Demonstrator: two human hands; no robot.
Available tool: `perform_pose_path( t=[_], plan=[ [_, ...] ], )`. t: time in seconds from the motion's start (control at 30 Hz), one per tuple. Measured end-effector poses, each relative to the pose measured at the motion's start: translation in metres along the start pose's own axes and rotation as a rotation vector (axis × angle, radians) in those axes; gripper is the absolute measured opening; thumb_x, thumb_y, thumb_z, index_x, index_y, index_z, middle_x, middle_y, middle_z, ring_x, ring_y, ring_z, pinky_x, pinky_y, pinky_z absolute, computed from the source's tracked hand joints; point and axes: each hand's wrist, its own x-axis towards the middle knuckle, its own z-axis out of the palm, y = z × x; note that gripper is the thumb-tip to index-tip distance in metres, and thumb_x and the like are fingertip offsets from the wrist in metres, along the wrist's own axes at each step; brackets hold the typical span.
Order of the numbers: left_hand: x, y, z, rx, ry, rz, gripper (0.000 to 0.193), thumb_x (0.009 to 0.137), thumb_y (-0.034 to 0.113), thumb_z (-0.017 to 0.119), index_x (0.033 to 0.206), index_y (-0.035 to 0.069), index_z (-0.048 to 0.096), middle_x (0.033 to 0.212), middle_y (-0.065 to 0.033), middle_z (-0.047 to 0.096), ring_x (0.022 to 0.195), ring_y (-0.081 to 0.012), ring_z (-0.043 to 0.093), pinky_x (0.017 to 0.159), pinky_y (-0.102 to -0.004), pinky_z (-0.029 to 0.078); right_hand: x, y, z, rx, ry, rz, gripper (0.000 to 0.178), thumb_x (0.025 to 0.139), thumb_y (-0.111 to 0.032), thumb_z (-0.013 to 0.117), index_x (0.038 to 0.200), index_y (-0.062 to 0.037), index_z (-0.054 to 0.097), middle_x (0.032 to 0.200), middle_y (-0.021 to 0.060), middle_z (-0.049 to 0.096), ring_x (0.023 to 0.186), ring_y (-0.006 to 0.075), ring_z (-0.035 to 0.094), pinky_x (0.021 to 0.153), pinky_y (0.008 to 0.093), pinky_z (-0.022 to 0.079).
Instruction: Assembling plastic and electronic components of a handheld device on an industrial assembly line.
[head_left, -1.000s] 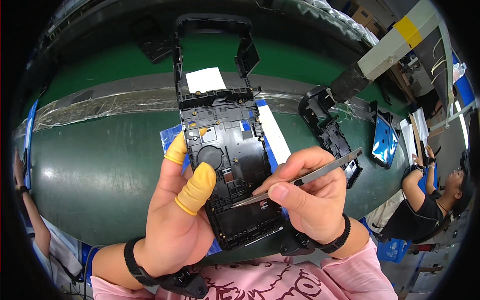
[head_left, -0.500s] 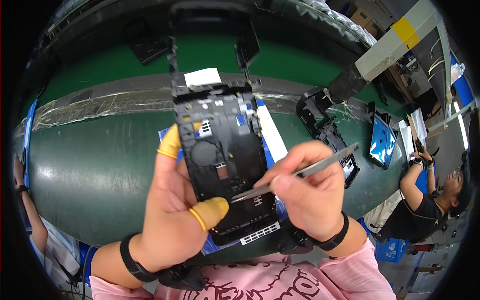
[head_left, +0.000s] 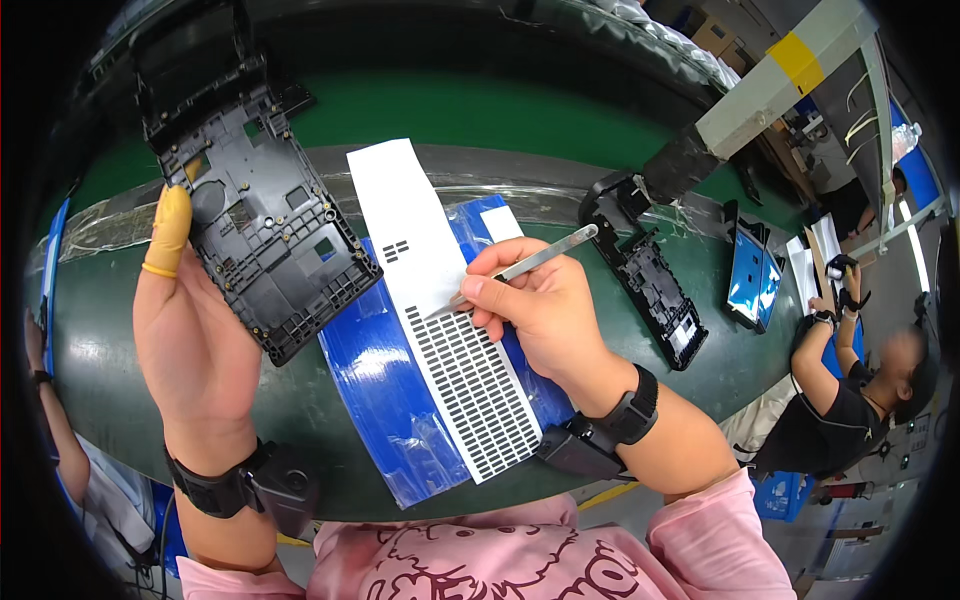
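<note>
My left hand point(head_left: 195, 370), with yellow finger cots, holds up a black plastic housing frame point(head_left: 275, 235) at the left. The frame is tilted, its inner side with ribs, holes and brass-coloured inserts facing me. Between the thumb and fingers of my right hand point(head_left: 545, 315) is a pair of metal tweezers point(head_left: 560, 248). Their tips point at the top rows of small black rectangular stickers on a white sheet point(head_left: 395, 190); whether they touch it, I cannot tell. Under the sheet lies a blue taped board point(head_left: 365, 345).
Another black housing part point(head_left: 650, 275) lies on the green table point(head_left: 100, 330) to the right, beside a blue-filmed panel point(head_left: 752, 275). A grey post point(head_left: 745, 110) rises behind them. Co-workers sit at the far right and left.
My left hand has carried the housing frame up and left, uncovering the sticker sheet. The tweezers have left the frame for the sheet, their tips now higher in view.
</note>
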Motion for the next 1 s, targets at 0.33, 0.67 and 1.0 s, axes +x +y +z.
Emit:
perform_pose_path(
  t=[0.33,0.67,1.0],
  plan=[
    [0.004,0.0,-0.004,-0.045,-0.042,-0.049,0.03,0.088,0.02,0.04,0.11,0.001,0.044,0.107,-0.0109,0.051,0.097,-0.0221,0.05,0.085,-0.035,0.041,0.001,0.003,0.006,-0.126,0.039,0.043,0.012,0.073,-0.001,0.06,0.083,0.0024,0.054,0.068,0.0086,0.058,0.05,0.005,0.05,0.041,0.0148,0.038],
    [-0.003,-0.03,0.008,0.138,0.111,-0.015,0.024,0.086,0.012,0.04,0.108,0.002,0.041,0.106,-0.0082,0.048,0.097,-0.0175,0.048,0.087,-0.031,0.038,-0.011,-0.025,0.004,0.15,0.003,-0.016,0.015,0.073,0.001,0.058,0.087,0.0037,0.053,0.069,0.0099,0.059,0.05,0.0056,0.048,0.042,0.0152,0.035],
    [-0.038,-0.049,0.036,0.085,-0.036,-0.421,0.033,0.086,0.021,0.04,0.114,0.002,0.037,0.112,-0.0128,0.047,0.102,-0.0234,0.048,0.088,-0.0366,0.039,-0.045,-0.028,0.021,0.19,-0.063,-0.31,0.019,0.074,0.008,0.056,0.093,0.0057,0.052,0.088,0.0124,0.057,0.079,0.0153,0.058,0.071,0.0243,0.048]
  ],
)
